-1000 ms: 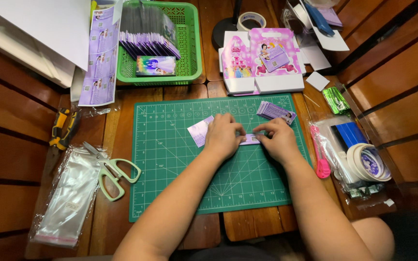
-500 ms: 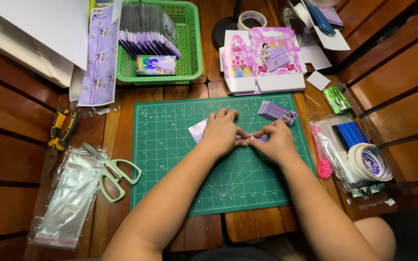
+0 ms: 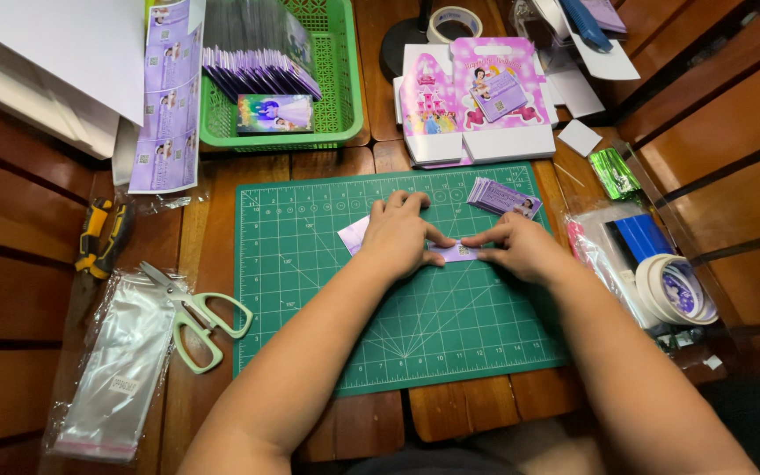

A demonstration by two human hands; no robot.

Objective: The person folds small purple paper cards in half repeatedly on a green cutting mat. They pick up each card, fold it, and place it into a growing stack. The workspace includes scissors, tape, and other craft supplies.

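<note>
**Both hands pressing a small purple card on the green mat**

Looking down, I see a dark brown slatted wooden tabletop [image 3: 10, 290] filling the view; no wall or floor shows beyond it. At far left lies a stack of white sheets [image 3: 54, 62], and below it a yellow and black utility knife [image 3: 98, 242]. Next come a clear cellophane bag bundle [image 3: 116, 369] and pale green-handled scissors [image 3: 195, 321], their blades resting over the bag's upper edge. Above them a strip of purple printed labels [image 3: 166, 97] lies against a green plastic basket [image 3: 345, 97] holding stacked purple cards.

A green gridded cutting mat [image 3: 310, 299] covers the middle of the tabletop. On it my left hand [image 3: 398, 236] lies flat, palm down, over a small purple paper card [image 3: 456, 252]; its grip holds nothing, fingers spread and pressing. My right hand [image 3: 521, 248] touches the same card's right end with thumb and forefinger brought narrowly together at its edge. The card sits in the mat's upper middle, between both hands.

Just above the right hand rests a small pile of purple cards [image 3: 501, 197]. Behind the mat stands a pink and white folded paper box [image 3: 477, 105], with a roll of clear tape [image 3: 455, 22] beyond. At right are a blue flat pad [image 3: 642, 237] and rolls of white tape [image 3: 675, 290].
</note>
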